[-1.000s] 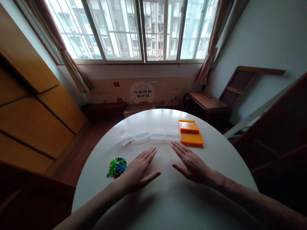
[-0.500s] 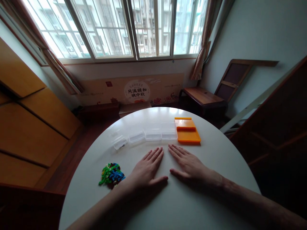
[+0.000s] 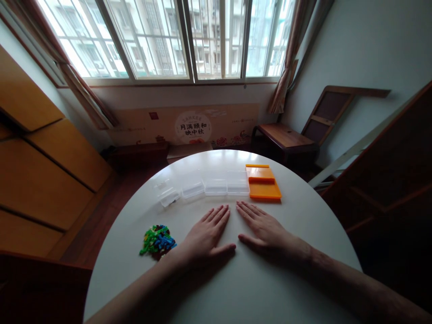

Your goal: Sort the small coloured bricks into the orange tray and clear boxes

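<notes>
My left hand lies palm down on the white table, thumb out to the side and holding nothing. Flat beside it rests my right hand, also bare, with its fingers pointing at the boxes. Left of my left forearm is a pile of small green, blue, brown and yellow plastic pieces. Beyond my fingertips several clear plastic boxes with raised lids stand in a curved row. An orange plastic case, its lid folded back, adjoins the row's right end. The leftmost clear box has something small and dark at its edge.
The table's round far edge faces a barred window and a printed banner. A wooden chair stands beyond the table at the right. Wooden cabinets line the left side.
The view has tilted very slightly, so the table and everything on it sit a little higher in the picture. Both hands stay flat in the same place.
</notes>
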A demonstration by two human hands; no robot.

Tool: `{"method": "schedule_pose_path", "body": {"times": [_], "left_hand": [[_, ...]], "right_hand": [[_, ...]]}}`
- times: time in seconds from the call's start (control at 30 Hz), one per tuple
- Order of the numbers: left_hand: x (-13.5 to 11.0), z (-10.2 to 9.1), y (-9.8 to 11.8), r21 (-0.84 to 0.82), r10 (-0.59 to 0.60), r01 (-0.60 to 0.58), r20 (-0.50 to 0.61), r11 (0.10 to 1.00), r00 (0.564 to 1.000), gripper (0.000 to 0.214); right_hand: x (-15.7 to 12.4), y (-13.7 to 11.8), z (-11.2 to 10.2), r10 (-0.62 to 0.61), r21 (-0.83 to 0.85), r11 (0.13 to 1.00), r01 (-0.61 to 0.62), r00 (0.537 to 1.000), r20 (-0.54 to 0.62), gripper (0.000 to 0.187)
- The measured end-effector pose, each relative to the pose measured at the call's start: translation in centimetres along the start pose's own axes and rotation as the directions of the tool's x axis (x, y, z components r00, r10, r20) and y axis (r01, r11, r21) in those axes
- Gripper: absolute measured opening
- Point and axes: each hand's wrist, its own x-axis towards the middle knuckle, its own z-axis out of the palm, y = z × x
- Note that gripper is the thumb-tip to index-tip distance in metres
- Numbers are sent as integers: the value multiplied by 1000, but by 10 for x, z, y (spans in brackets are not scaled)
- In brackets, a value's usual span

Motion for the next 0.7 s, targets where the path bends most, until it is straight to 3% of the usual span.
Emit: {"method": "schedule_pose_path", "body": {"times": [0.43, 0.6, 0.7], "left_hand": [[1, -4, 3, -27, -14, 15, 7, 1000, 1000, 106], [-6, -30, 6, -133, -15, 22, 56, 991, 998, 102], [-24, -51, 6, -178, -45, 47, 13, 983, 999, 91]], "right_hand": [[0, -1, -2, 3, -5, 1000, -3, 1000, 15, 91], [-1, 0, -3, -13, 15, 1000, 13, 1000, -13, 93], [-3, 2, -4, -20, 50, 998, 23, 998, -62, 88]]}}
